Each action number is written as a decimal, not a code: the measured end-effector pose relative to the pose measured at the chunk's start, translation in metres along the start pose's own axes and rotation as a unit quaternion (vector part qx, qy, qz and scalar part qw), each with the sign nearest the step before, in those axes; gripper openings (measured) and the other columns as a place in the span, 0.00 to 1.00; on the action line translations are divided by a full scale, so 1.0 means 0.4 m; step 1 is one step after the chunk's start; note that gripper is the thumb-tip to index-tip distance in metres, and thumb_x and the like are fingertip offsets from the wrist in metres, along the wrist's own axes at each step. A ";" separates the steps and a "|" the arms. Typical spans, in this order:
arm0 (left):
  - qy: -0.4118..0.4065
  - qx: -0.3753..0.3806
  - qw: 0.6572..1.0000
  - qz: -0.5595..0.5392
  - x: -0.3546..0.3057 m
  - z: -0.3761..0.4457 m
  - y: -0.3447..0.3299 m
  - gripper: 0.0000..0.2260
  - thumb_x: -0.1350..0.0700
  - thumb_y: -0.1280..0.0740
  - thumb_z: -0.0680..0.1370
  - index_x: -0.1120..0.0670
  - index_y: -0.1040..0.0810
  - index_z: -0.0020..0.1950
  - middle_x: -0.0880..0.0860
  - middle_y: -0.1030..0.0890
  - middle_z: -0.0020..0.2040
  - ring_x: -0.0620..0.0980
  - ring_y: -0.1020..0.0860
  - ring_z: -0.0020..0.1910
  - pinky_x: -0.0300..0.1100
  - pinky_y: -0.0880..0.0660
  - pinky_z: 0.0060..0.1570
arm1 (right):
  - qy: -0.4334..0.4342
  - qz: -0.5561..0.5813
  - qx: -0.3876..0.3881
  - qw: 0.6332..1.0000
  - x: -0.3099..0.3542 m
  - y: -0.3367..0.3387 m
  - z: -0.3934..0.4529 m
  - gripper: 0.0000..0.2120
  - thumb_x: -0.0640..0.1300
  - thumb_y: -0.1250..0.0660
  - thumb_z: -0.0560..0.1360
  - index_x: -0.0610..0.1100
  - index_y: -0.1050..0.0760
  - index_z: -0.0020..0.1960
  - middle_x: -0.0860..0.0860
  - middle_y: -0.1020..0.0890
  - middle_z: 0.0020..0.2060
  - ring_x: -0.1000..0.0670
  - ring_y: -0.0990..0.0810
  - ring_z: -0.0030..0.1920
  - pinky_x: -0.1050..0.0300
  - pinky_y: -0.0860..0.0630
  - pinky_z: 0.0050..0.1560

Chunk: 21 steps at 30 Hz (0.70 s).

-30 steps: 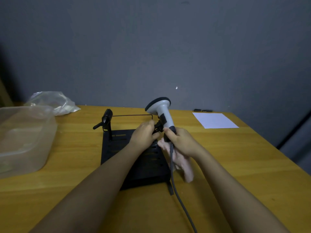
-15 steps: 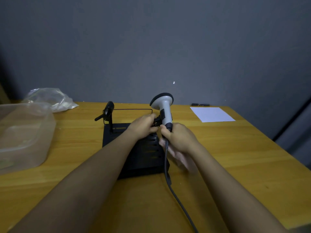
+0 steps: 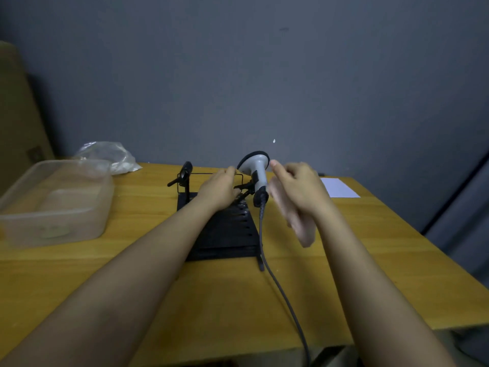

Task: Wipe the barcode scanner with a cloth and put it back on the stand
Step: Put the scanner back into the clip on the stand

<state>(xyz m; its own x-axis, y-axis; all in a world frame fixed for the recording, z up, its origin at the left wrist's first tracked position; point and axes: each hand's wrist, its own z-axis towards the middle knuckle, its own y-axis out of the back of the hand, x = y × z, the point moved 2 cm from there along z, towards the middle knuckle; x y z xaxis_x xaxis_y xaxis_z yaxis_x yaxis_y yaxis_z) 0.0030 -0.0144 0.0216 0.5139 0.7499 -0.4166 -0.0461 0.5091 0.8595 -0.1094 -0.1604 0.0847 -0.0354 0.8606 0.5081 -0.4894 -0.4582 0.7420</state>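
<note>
A: Grip status, both hands?
B: Right hand [image 3: 299,192] is loosely curled w/ a pale pink cloth [image 3: 296,221] hanging from it, blurred. It's just right of the scanner [image 3: 255,170], not on it. Thumb tip sits near the scanner head.
A: And the left?
B: Left hand [image 3: 218,190] is over the back of the stand [image 3: 225,229], fingers at the black holder arm beside the scanner handle. Can't tell if its grip is closed on the arm or only touching; fingers are hidden behind the hand.
A: Where's the scanner then?
B: Upright on the stand's holder, at the stand's rear right corner. Gray-white handle, dark-rimmed head tilted up and away. Neither hand is holding it, as far as I can see. Its gray cable [image 3: 280,287] runs down past the stand's right edge, across the tabletop [image 3: 370,274] and off the near edge.
A: Anything else around?
B: Stand is a flat black base w/ slots, plus a second black clamp [image 3: 185,176] at its rear left. Clear plastic tub [image 3: 53,202] far left, crumpled plastic bag [image 3: 108,154] behind it. White paper sheet [image 3: 340,188] at right rear, near the gray wall [image 3: 264,75].
</note>
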 end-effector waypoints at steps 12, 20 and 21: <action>0.126 -0.151 0.975 -0.104 0.265 -0.253 0.402 0.07 0.57 0.40 0.77 0.54 0.25 0.42 0.54 0.16 0.38 0.55 0.17 0.37 0.48 0.20 0.44 | 0.064 0.260 0.117 0.956 0.439 -0.189 0.022 0.10 0.48 0.39 0.74 0.44 0.23 0.47 0.53 0.22 0.45 0.54 0.24 0.41 0.60 0.31 0.33; 0.243 -0.222 0.937 -0.118 0.513 -0.362 0.539 0.07 0.56 0.40 0.76 0.50 0.24 0.43 0.52 0.16 0.40 0.54 0.18 0.42 0.47 0.22 0.46 | 0.006 0.380 0.208 0.901 0.673 -0.438 0.075 0.08 0.45 0.42 0.70 0.48 0.27 0.47 0.45 0.26 0.41 0.52 0.27 0.24 0.65 0.35 0.20; 0.260 -0.222 0.934 -0.101 0.533 -0.368 0.545 0.07 0.55 0.40 0.76 0.51 0.23 0.45 0.53 0.16 0.43 0.55 0.19 0.45 0.47 0.22 0.49 | 0.008 0.380 0.207 0.901 0.694 -0.476 0.088 0.12 0.45 0.43 0.67 0.50 0.27 0.49 0.44 0.26 0.48 0.50 0.23 0.31 0.62 0.30 0.23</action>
<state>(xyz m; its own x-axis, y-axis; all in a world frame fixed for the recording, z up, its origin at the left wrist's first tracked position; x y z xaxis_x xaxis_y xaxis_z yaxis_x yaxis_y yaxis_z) -0.0236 0.3188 0.0765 0.0708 0.6642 -0.7442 -0.4032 0.7015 0.5877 0.0047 0.1578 0.0998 -0.2372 0.2646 0.9347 0.0485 -0.9578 0.2834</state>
